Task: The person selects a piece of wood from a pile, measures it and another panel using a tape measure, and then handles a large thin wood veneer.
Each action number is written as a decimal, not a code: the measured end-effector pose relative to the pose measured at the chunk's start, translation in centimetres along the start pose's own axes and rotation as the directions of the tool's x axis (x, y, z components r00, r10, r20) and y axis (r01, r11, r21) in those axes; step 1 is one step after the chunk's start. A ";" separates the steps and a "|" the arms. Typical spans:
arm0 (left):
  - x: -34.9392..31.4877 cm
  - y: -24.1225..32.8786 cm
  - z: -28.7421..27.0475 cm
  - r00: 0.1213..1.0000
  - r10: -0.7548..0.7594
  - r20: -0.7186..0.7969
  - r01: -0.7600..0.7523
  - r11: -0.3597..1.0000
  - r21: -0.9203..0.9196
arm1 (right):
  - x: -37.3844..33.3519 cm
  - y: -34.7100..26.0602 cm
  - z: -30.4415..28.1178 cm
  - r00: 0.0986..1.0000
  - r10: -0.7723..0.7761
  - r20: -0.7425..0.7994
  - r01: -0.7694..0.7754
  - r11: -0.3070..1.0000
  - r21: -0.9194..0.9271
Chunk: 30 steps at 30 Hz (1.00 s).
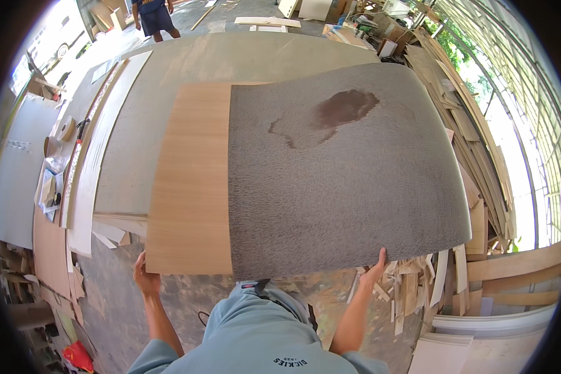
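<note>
A wide dark grey sheet [330, 187] with a rough, brushed-looking face lies over a light wood-grain panel [190, 181], whose left part shows. The sheet bows at its right side and far edge. A wet-looking reddish-brown patch [349, 107] marks its far half, and a thin stain outline runs left of it. At the panel's near left corner, my left hand [147, 277] is closed on the edge, its fingers partly hidden. My right hand [374, 271] grips the near edge of the grey sheet with the thumb up; its other fingers are hidden underneath.
A large grey-green worktable [131, 149] extends beyond the sheets. Long white strips [109, 149] and a tape roll [66, 128] lie at the left. Stacked boards [480, 156] line the right side, with wood offcuts [408, 287] below. A person [156, 19] stands at the far left.
</note>
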<state>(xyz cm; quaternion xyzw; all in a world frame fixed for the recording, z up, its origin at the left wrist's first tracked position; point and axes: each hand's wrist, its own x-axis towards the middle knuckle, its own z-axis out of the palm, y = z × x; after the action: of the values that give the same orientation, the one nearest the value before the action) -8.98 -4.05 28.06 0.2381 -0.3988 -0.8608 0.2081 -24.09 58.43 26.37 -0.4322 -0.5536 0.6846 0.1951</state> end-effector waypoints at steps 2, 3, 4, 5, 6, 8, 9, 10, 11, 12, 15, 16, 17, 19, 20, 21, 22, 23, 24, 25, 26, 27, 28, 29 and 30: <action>-2.6 -1.8 3.7 0.997 0.007 -0.078 -0.029 0.958 -0.286 | 2.0 -0.9 0.9 1.000 0.008 -0.028 -0.009 0.999 -0.040; -4.0 -3.0 6.8 0.983 -0.004 -0.183 -0.059 0.940 -0.337 | 2.7 -0.6 1.2 0.997 -0.013 -0.070 0.011 1.000 -0.028; -4.7 -4.4 7.8 0.979 0.026 -0.202 -0.094 0.936 -0.339 | 3.5 -0.4 1.4 0.993 -0.029 -0.111 0.028 1.000 -0.015; -5.5 -5.7 8.7 0.974 0.053 -0.222 -0.128 0.932 -0.339 | 4.3 -0.4 1.4 0.991 -0.020 -0.133 0.019 1.000 -0.012; -5.6 -8.4 7.7 0.979 0.128 -0.156 -0.170 0.940 -0.297 | 4.9 -0.3 1.6 0.989 -0.008 -0.148 0.007 1.000 -0.008; -6.8 -12.9 8.0 0.961 0.196 -0.194 -0.242 0.938 -0.248 | 7.2 -1.0 1.1 0.980 0.020 -0.197 -0.016 1.000 0.021; -7.0 -14.0 9.1 0.933 0.205 -0.295 -0.278 0.933 -0.230 | 8.1 -1.5 1.3 0.973 0.051 -0.226 -0.039 0.998 0.057; -7.5 -14.9 10.1 0.895 0.212 -0.393 -0.311 0.927 -0.209 | 9.1 -2.1 1.4 0.964 0.084 -0.253 -0.062 0.994 0.092; -8.4 -15.7 11.0 0.878 0.228 -0.421 -0.321 0.933 -0.162 | 10.0 -2.9 1.2 0.972 0.070 -0.225 -0.049 0.994 0.097; -9.3 -16.3 12.3 0.862 0.247 -0.443 -0.329 0.937 -0.119 | 10.8 -4.0 1.1 0.979 0.053 -0.197 -0.032 0.993 0.110; -12.2 -19.6 15.0 0.811 0.264 -0.522 -0.354 0.932 -0.079 | 16.1 -5.3 -0.9 0.991 0.121 -0.059 -0.113 0.986 0.124; -13.4 -20.6 15.7 0.794 0.263 -0.549 -0.359 0.930 -0.074 | 17.8 -4.9 -1.9 0.993 0.117 -0.019 -0.114 0.987 0.114; -14.6 -21.9 16.4 0.765 0.274 -0.583 -0.391 0.917 -0.081 | 19.5 -4.8 -2.8 0.993 0.114 0.022 -0.115 0.988 0.105; -16.6 -24.2 17.1 0.702 0.302 -0.645 -0.453 0.888 -0.077 | 22.0 -4.7 -4.6 0.993 0.106 0.059 -0.110 0.992 0.064; -17.9 -25.4 17.3 0.687 0.303 -0.661 -0.464 0.883 -0.077 | 23.3 -4.9 -5.4 0.992 0.102 0.077 -0.106 0.993 0.045; -19.4 -26.5 17.2 0.674 0.308 -0.672 -0.474 0.877 -0.074 | 24.3 -5.1 -6.0 0.988 0.112 0.107 -0.119 0.991 0.064; -21.1 -27.8 17.3 0.660 0.309 -0.685 -0.483 0.873 -0.072 | 25.3 -5.7 -6.7 0.984 0.118 0.135 -0.130 0.988 0.079; -22.6 -29.1 17.4 0.665 0.294 -0.687 -0.483 0.871 -0.094 | 26.0 -6.4 -7.4 0.979 0.124 0.162 -0.141 0.985 0.095; -23.9 -30.3 17.6 0.673 0.274 -0.688 -0.476 0.871 -0.119 | 26.1 -7.4 -7.7 0.983 0.133 0.123 -0.142 0.987 0.072; -25.7 -31.4 17.2 0.674 0.260 -0.691 -0.473 0.871 -0.135 | 25.6 -8.3 -7.5 0.985 0.148 0.088 -0.153 0.987 0.043; -27.1 -33.6 15.9 0.849 0.284 -0.445 -0.452 0.826 -0.336 | 25.4 -8.7 -7.6 0.985 0.163 0.053 -0.164 0.986 0.015; -28.1 -36.2 13.6 0.930 0.332 -0.154 -0.363 0.778 -0.513 | 25.4 -8.8 -8.0 0.976 0.183 0.114 -0.187 0.982 0.024; -28.6 -37.1 14.4 0.907 0.393 0.153 -0.205 0.727 -0.655 | 26.1 -9.0 -8.5 0.967 0.187 0.172 -0.197 0.980 0.040; -29.4 -38.2 15.4 0.969 0.248 -0.014 -0.200 0.745 -0.637 | 26.5 -9.2 -8.8 0.955 0.191 0.228 -0.208 0.976 0.055; -30.0 -38.3 21.0 0.981 0.079 -0.180 -0.176 0.758 -0.628 | 26.7 -9.7 -9.1 0.941 0.186 0.282 -0.221 0.971 0.095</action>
<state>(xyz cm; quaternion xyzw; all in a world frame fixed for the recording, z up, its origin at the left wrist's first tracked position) -3.55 47.50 17.24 0.1856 -0.0807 -0.9096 0.3630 -33.48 86.77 25.23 -0.3761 -0.4834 0.7872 0.0722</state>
